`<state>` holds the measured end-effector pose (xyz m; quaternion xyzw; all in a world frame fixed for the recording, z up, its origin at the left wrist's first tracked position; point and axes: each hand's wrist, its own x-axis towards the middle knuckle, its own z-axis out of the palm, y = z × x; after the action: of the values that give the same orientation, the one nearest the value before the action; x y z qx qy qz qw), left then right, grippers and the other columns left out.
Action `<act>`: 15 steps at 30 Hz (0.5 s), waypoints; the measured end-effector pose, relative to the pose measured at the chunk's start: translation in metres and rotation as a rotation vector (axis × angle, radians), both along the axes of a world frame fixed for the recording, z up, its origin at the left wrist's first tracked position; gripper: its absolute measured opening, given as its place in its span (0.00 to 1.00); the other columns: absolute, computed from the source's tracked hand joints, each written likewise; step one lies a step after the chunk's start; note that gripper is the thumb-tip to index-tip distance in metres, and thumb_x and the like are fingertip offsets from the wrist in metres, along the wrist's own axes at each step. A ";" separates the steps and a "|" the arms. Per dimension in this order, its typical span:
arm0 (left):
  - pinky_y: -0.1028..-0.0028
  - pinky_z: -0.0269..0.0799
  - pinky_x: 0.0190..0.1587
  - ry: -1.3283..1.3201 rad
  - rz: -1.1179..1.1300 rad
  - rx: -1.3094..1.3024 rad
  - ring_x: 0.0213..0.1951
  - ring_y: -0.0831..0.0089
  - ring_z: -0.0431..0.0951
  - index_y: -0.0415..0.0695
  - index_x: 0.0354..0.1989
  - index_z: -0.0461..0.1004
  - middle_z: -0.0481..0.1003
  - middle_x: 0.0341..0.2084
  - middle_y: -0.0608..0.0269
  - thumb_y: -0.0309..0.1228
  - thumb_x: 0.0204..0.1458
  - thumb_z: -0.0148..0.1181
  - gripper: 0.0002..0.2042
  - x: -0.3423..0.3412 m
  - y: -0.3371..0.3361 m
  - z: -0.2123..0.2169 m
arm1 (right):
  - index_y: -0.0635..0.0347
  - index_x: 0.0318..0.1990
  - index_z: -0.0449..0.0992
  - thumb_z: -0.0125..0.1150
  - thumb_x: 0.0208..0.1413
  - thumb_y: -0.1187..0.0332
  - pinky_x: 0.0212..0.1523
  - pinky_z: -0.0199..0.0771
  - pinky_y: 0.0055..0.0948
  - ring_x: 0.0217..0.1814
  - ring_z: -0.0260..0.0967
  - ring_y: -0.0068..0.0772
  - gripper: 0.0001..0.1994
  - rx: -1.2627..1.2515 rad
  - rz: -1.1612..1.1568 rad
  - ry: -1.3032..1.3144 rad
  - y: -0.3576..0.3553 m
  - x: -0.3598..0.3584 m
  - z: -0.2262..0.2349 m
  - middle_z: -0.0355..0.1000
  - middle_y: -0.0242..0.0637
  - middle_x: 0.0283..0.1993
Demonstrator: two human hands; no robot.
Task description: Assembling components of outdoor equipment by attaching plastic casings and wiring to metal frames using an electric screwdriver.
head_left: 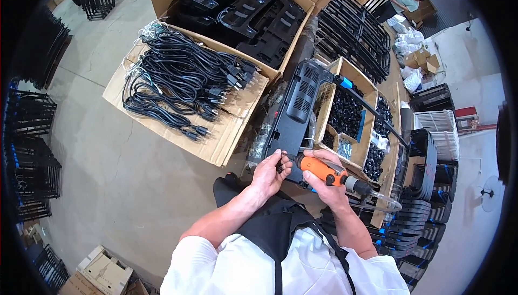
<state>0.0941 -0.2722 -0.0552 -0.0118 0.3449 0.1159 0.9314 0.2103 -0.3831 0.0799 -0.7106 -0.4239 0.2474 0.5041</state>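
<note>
My right hand (327, 182) is wrapped round an orange pneumatic screwdriver (318, 168), whose clear hose (389, 200) trails off to the right. The tool's dark front end points left, toward my left hand (271, 173). Fingers of that hand are pinched together close to the tip; whatever they hold is too small to make out. Just beyond both hands lies a long black plastic housing (286, 127) with a raised vented cover (304, 92). Its near end is partly hidden by my hands.
Black power cords (178, 73) lie piled on a cardboard flap (226, 141) at left. Behind them a carton (310, 11) holds black plastic shells (264, 19). A wooden divided tray (322, 117) of small black parts stands right. Black frames (356, 33) and a person (404, 1) are farther back.
</note>
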 end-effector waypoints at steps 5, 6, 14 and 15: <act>0.73 0.83 0.37 0.048 0.069 -0.025 0.33 0.73 0.81 0.43 0.45 0.78 0.78 0.32 0.66 0.38 0.72 0.57 0.11 0.001 -0.004 0.000 | 0.61 0.61 0.75 0.74 0.55 0.79 0.66 0.77 0.36 0.63 0.77 0.35 0.25 0.011 0.029 0.005 0.002 -0.008 -0.001 0.78 0.44 0.61; 0.73 0.83 0.37 0.048 0.069 -0.025 0.33 0.73 0.81 0.43 0.45 0.78 0.78 0.32 0.66 0.38 0.72 0.57 0.11 0.001 -0.004 -0.001 | 0.61 0.61 0.74 0.73 0.55 0.78 0.65 0.77 0.36 0.63 0.77 0.35 0.25 0.017 0.055 -0.035 0.004 -0.006 -0.004 0.78 0.44 0.61; 0.69 0.81 0.48 -0.038 0.063 0.011 0.39 0.71 0.79 0.40 0.51 0.76 0.78 0.38 0.64 0.35 0.74 0.49 0.13 -0.006 -0.007 -0.009 | 0.61 0.62 0.74 0.72 0.57 0.76 0.63 0.79 0.34 0.59 0.79 0.34 0.24 -0.053 0.032 -0.018 0.021 -0.005 -0.010 0.79 0.43 0.60; 0.69 0.81 0.48 -0.037 0.069 0.011 0.39 0.71 0.79 0.40 0.51 0.76 0.78 0.38 0.64 0.35 0.74 0.49 0.13 -0.007 -0.009 -0.012 | 0.61 0.62 0.74 0.72 0.58 0.76 0.63 0.79 0.34 0.59 0.79 0.34 0.24 -0.048 0.038 -0.024 0.023 -0.005 -0.012 0.79 0.43 0.60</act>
<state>0.0867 -0.2817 -0.0669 -0.0209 0.3265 0.1497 0.9330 0.2052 -0.3599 0.0682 -0.7173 -0.4373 0.2583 0.4770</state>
